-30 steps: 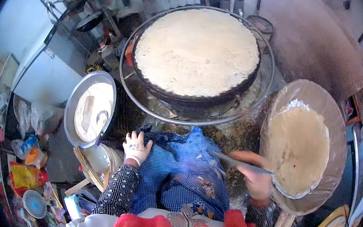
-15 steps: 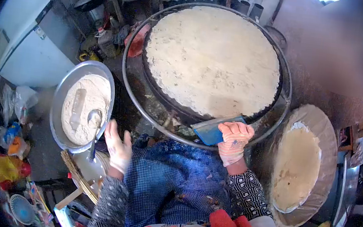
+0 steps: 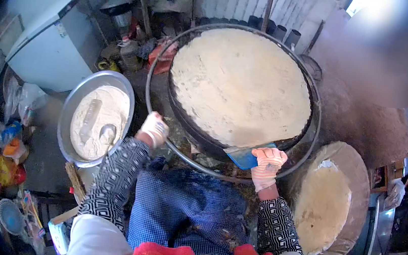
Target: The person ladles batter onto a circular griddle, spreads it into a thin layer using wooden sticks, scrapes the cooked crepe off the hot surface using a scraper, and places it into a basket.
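My right hand (image 3: 267, 169), in a striped orange-and-white glove, is closed around a blue flat scraper (image 3: 242, 156). The scraper's edge lies at the near rim of a large round griddle (image 3: 180, 117). A thin pale sheet of batter (image 3: 242, 84) covers nearly all of the griddle's top. My left hand (image 3: 155, 129), gloved too, is closed at the left front of the metal ring (image 3: 199, 168) that surrounds the griddle. Its fingertips are partly hidden. Left of that hand is a metal basin (image 3: 67, 126) of pale batter or flour, with a ladle (image 3: 107, 133) resting in it.
On the right, a round tray lined with brownish sheeting (image 3: 358, 197) bears a cooked flatbread (image 3: 322, 208). A white cabinet (image 3: 44, 57) stands at the left. Plastic bags (image 3: 31, 101) and packets lie on the far left. A blurred shape fills the upper right.
My left hand has gone from open beside the basin to closed at the ring. My right hand still holds the scraper at the griddle's near edge. The view has tilted up.
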Motion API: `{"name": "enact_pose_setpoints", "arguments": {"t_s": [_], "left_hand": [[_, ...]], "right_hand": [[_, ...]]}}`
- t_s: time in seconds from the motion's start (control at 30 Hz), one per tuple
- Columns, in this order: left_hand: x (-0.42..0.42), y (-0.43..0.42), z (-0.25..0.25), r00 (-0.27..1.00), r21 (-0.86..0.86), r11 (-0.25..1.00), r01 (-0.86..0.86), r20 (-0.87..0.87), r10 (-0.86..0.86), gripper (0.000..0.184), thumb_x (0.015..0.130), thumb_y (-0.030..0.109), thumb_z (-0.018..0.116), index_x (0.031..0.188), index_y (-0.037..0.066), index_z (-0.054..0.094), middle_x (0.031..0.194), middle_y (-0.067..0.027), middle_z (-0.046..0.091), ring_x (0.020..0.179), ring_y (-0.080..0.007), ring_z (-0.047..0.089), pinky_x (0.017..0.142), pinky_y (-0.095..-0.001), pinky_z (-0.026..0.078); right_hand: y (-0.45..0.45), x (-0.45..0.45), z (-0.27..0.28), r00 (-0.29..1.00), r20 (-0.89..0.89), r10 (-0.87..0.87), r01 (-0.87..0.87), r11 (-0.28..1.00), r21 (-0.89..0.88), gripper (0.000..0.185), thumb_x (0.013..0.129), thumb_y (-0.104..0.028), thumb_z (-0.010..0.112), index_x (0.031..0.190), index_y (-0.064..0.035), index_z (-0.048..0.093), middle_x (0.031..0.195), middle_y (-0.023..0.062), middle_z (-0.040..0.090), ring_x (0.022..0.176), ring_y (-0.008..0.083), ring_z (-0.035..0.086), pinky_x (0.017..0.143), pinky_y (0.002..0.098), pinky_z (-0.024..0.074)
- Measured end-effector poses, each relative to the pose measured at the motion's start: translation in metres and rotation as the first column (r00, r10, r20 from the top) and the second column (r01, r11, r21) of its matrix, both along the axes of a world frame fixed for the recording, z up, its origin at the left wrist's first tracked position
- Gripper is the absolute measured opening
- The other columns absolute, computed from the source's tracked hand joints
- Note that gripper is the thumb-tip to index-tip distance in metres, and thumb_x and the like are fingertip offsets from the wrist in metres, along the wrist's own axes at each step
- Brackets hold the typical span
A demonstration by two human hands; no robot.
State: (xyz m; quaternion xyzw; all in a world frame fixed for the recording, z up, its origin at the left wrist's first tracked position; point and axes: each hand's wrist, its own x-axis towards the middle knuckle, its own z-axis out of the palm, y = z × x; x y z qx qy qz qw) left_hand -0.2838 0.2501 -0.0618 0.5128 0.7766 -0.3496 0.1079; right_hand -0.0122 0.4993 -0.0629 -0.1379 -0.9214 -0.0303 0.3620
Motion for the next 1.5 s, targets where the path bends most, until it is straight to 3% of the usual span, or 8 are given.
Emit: {"name": "enact_pose_setpoints", "arguments": {"t_s": [0.17, 0.37, 0.47, 0.6, 0.67, 0.8, 1.27, 1.5], "left_hand": [[0.168, 0.054, -0.028, 0.988, 0.427, 0.898, -0.107, 0.144, 0.049, 0.014, 0.08, 0.026, 0.059, 0.079, 0.017, 0.069, 0.078, -0.0032, 0.067, 0.074, -0.0224, 0.063, 0.066, -0.0433, 0.042], [0.349, 0.047, -0.026, 0.697, 0.878, 0.461, 0.126, 0.252, -0.671, 0.023, 0.075, 0.031, 0.062, 0.085, 0.011, 0.067, 0.086, -0.0103, 0.065, 0.083, -0.0274, 0.061, 0.082, -0.0458, 0.044], [0.297, 0.001, 0.021, 0.81, 0.719, 0.691, -0.075, 0.448, -0.378, 0.032, 0.076, 0.037, 0.065, 0.095, 0.011, 0.065, 0.096, -0.0121, 0.063, 0.094, -0.0292, 0.059, 0.087, -0.047, 0.042], [0.227, -0.068, -0.005, 0.929, 0.684, 0.641, -0.349, 0.344, 0.138, 0.063, 0.083, 0.052, 0.061, 0.131, 0.012, 0.052, 0.138, -0.0177, 0.043, 0.131, -0.0408, 0.034, 0.102, -0.0637, 0.029], [0.214, -0.079, -0.004, 0.737, 0.386, 0.649, -0.656, 0.516, 0.437, 0.071, 0.089, 0.058, 0.052, 0.146, 0.017, 0.039, 0.153, -0.0166, 0.029, 0.142, -0.0452, 0.019, 0.109, -0.067, 0.02], [0.216, -0.083, -0.016, 0.765, 0.428, 0.636, -0.642, 0.41, 0.497, 0.071, 0.083, 0.058, 0.059, 0.141, 0.018, 0.045, 0.148, -0.0189, 0.035, 0.135, -0.0471, 0.031, 0.103, -0.061, 0.034], [0.214, -0.089, -0.035, 0.769, 0.496, 0.589, -0.638, 0.445, 0.459, 0.07, 0.083, 0.054, 0.061, 0.138, 0.014, 0.048, 0.145, -0.0206, 0.038, 0.134, -0.0481, 0.03, 0.104, -0.0614, 0.034], [0.205, -0.089, -0.036, 0.758, 0.514, 0.558, -0.652, 0.422, 0.498, 0.064, 0.081, 0.053, 0.064, 0.132, 0.014, 0.054, 0.139, -0.0174, 0.045, 0.129, -0.0446, 0.038, 0.104, -0.0558, 0.035]], "right_hand": [[-0.007, -0.005, -0.011, 0.995, 0.094, -0.023, 0.026, 0.999, -0.032, 0.004, 0.072, -0.025, 0.063, 0.075, -0.0275, 0.061, 0.073, -0.0066, 0.058, 0.082, 0.0158, 0.056, 0.083, 0.0412, 0.0359], [-0.022, -0.015, -0.009, 0.998, 0.061, -0.009, 0.01, 1.0, -0.022, 0.007, 0.07, -0.024, 0.066, 0.076, -0.0249, 0.064, 0.077, -0.0039, 0.062, 0.087, 0.0173, 0.058, 0.086, 0.0427, 0.0345], [-0.026, -0.013, -0.013, 0.997, 0.069, -0.035, 0.038, 0.998, -0.052, 0.007, 0.071, -0.021, 0.064, 0.078, -0.0232, 0.065, 0.077, -0.0027, 0.063, 0.087, 0.0184, 0.058, 0.086, 0.0434, 0.0344], [-0.027, -0.015, -0.014, 0.996, 0.075, -0.047, 0.051, 0.997, -0.05, 0.007, 0.074, -0.019, 0.061, 0.079, -0.022, 0.065, 0.078, -0.0019, 0.062, 0.086, 0.0199, 0.058, 0.086, 0.0445, 0.0349], [-0.028, -0.019, -0.02, 0.998, 0.03, -0.052, 0.052, 0.999, -0.001, 0.005, 0.074, -0.02, 0.059, 0.077, -0.0219, 0.063, 0.077, -0.0019, 0.06, 0.084, 0.0198, 0.056, 0.085, 0.0452, 0.036], [-0.03, -0.018, -0.016, 0.99, 0.121, -0.075, 0.076, 0.997, -0.001, 0.007, 0.075, -0.019, 0.056, 0.077, -0.0209, 0.062, 0.078, -0.0015, 0.059, 0.087, 0.0205, 0.056, 0.085, 0.0465, 0.0355], [-0.043, -0.044, -0.023, 0.962, 0.225, -0.152, 0.165, 0.985, -0.043, 0.011, 0.075, -0.02, 0.055, 0.083, -0.0198, 0.063, 0.083, 0.0017, 0.061, 0.091, 0.0219, 0.056, 0.085, 0.0491, 0.0353], [-0.031, -0.051, -0.02, 0.995, 0.024, -0.099, 0.099, 0.995, 0.008, 0.003, 0.073, -0.025, 0.061, 0.074, -0.0217, 0.06, 0.074, -0.0017, 0.058, 0.082, 0.0198, 0.057, 0.08, 0.0437, 0.036]]}}
